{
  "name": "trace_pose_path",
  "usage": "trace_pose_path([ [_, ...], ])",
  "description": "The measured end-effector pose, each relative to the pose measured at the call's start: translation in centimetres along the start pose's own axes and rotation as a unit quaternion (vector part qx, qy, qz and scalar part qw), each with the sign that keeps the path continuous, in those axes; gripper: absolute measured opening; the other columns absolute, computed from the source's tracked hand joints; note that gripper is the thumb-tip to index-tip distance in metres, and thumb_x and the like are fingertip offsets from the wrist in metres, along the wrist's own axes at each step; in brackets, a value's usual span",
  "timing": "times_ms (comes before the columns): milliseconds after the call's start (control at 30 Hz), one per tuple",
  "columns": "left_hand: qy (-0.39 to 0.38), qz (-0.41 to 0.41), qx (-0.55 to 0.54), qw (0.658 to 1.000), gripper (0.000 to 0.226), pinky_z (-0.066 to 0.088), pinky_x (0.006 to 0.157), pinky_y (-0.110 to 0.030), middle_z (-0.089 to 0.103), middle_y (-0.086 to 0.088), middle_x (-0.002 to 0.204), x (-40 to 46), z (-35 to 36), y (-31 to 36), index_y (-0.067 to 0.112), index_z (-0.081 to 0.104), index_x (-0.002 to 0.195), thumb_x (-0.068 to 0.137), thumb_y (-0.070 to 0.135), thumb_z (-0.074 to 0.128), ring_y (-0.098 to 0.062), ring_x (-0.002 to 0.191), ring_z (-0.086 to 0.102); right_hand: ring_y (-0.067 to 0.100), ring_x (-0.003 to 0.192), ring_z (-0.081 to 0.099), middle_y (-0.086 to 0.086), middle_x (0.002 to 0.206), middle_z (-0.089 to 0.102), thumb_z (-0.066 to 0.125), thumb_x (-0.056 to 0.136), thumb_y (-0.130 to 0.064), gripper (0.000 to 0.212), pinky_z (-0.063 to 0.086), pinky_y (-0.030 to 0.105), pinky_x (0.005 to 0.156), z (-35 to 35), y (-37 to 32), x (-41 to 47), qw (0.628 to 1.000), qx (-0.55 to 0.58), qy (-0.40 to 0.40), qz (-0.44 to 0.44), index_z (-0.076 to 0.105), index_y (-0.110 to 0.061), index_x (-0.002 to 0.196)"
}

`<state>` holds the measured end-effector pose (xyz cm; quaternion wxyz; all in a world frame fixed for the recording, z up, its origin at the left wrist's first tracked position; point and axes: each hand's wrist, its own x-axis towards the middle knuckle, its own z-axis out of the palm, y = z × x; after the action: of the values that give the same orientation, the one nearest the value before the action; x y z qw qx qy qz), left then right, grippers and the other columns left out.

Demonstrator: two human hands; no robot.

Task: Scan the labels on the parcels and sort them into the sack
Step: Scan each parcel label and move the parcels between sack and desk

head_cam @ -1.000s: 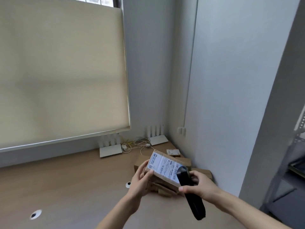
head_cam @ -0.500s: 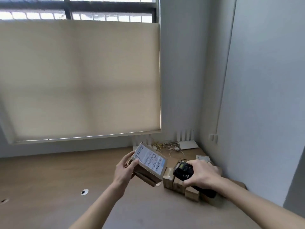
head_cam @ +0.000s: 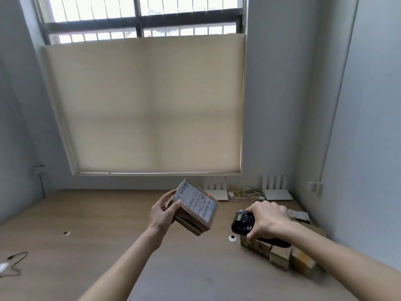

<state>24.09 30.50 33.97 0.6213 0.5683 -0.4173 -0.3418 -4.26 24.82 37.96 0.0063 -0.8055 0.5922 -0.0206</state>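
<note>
We see a brown wooden tabletop (head_cam: 86, 213) running to the window wall. On it, at the right, sits a row of small cardboard parcels (head_cam: 280, 256); at the back lie two white routers (head_cam: 278, 194) with tangled cables (head_cam: 249, 193) (a dark cable (head_cam: 15, 260) trails at far left).

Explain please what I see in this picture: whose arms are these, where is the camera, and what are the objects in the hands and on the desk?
The camera sits on a person's head and looks forward and down, so the two bare arms are that person's own. The left hand holds a cardboard parcel, tilted, with its white label facing up; a small red dot shows on its far edge. The right hand grips a black handheld scanner. Below that hand, several small cardboard boxes stand on the wooden desk. At the back lie two white devices with antennas and some cables. No sack is visible.
</note>
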Motion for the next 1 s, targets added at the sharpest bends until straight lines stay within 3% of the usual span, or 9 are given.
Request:
trace_pose_path([
  [200, 0.028, 0.006, -0.004, 1.000, 0.034, 0.055, 0.063, -0.017, 0.072, -0.007, 0.110, -1.2, -2.7, 0.4, 0.033, 0.066, 0.122, 0.093, 0.016, 0.069, -0.017, 0.100, 0.069, 0.020, 0.088, 0.062, -0.007, 0.092, 0.069, 0.084, 0.052, -0.053, 0.059, 0.041, 0.029, 0.070, 0.0, -2.6, 0.0, 1.000, -0.005, 0.006, -0.021, 0.072, -0.031, 0.105],
  [333, 0.047, 0.008, -0.011, 0.999, 0.035, 0.056, 0.066, -0.021, 0.072, -0.007, 0.111, -1.6, -5.5, 0.3, 0.032, 0.065, 0.124, 0.093, 0.017, 0.069, -0.020, 0.103, 0.070, 0.020, 0.083, 0.058, -0.007, 0.087, 0.066, 0.086, 0.052, -0.054, 0.059, 0.041, 0.029, 0.070, -0.4, -5.4, 0.1, 0.999, 0.000, 0.003, -0.039, 0.072, -0.032, 0.104],
  [533, 0.093, -0.013, -0.026, 0.995, 0.034, 0.058, 0.075, -0.032, 0.074, -0.005, 0.109, -2.7, -11.6, 0.1, 0.040, 0.064, 0.121, 0.093, 0.019, 0.067, -0.023, 0.100, 0.071, 0.017, 0.100, 0.068, -0.012, 0.104, 0.071, 0.084, 0.053, -0.055, 0.065, 0.047, 0.027, 0.077, 0.1, -11.3, 0.3, 0.993, 0.099, -0.033, -0.061, 0.066, -0.041, 0.114],
  [633, 0.119, -0.041, -0.058, 0.990, 0.041, 0.059, 0.083, -0.041, 0.072, -0.008, 0.113, -3.8, -16.0, 0.3, 0.036, 0.058, 0.131, 0.095, 0.018, 0.064, -0.025, 0.103, 0.070, 0.011, 0.095, 0.069, -0.013, 0.105, 0.071, 0.083, 0.045, -0.059, 0.078, 0.059, 0.032, 0.087, 0.8, -16.0, 0.5, 0.963, 0.232, -0.077, -0.110, 0.065, -0.037, 0.118],
  [767, 0.149, -0.070, -0.075, 0.983, 0.054, 0.059, 0.086, -0.043, 0.071, -0.012, 0.115, -6.0, -23.6, 0.2, 0.038, 0.047, 0.141, 0.093, 0.020, 0.063, -0.029, 0.103, 0.070, 0.011, 0.087, 0.072, -0.001, 0.099, 0.076, 0.092, 0.062, -0.035, 0.049, 0.058, 0.026, 0.083, 1.4, -25.6, -1.5, 0.893, 0.395, -0.131, -0.172, 0.073, -0.027, 0.106],
  [900, 0.157, -0.114, -0.053, 0.980, 0.069, 0.054, 0.092, -0.049, 0.070, -0.010, 0.117, -9.8, -33.0, 0.5, 0.045, 0.036, 0.147, 0.089, 0.021, 0.065, -0.028, 0.107, 0.066, 0.002, 0.073, 0.068, -0.005, 0.089, 0.076, 0.092, 0.073, -0.020, 0.032, 0.054, 0.015, 0.071, 2.5, -36.3, -3.9, 0.849, 0.452, -0.161, -0.220, 0.078, -0.023, 0.102],
  [1000, 0.168, -0.131, -0.027, 0.977, 0.062, 0.044, 0.103, -0.051, 0.065, 0.006, 0.114, -13.2, -40.5, 1.1, 0.044, 0.041, 0.143, 0.090, 0.026, 0.067, -0.014, 0.106, 0.059, -0.002, 0.072, 0.068, -0.010, 0.086, 0.077, 0.092, 0.071, -0.022, 0.032, 0.053, 0.012, 0.069, 3.0, -43.6, -5.5, 0.834, 0.463, -0.176, -0.244, 0.077, -0.029, 0.098],
])
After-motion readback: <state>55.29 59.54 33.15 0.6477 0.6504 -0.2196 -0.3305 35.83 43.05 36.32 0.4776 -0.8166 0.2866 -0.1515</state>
